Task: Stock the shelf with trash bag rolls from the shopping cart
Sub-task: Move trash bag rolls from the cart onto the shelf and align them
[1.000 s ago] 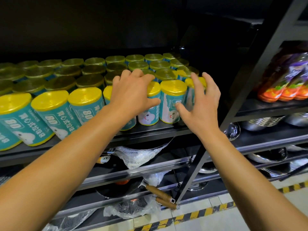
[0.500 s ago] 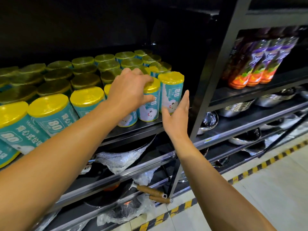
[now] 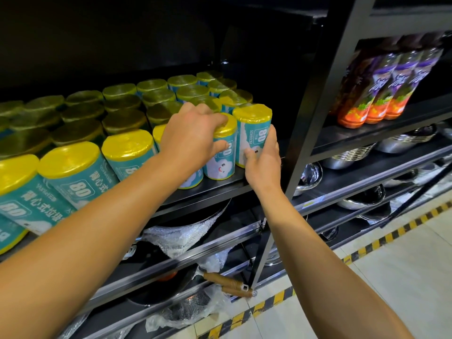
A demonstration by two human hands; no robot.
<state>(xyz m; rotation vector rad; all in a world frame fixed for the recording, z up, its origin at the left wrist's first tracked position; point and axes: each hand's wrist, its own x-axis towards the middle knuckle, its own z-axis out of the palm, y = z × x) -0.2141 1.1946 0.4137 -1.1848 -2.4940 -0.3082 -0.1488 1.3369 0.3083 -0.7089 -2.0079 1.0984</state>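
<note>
A: Where do we find the end roll?
B: Upright at the shelf front, twelve o'clock of our right hand, whose fingers cup it; left hand clasps its nine-o'clock neighbour roll.

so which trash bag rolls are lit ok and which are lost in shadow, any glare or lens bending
Head view: front-row trash bag rolls are bright, with glare on their yellow tops; the back rows sink into the shadow of the board above. The wide lens bends the shelf edge and stretches both forearms; the left hand and right hand stay sharp.
</note>
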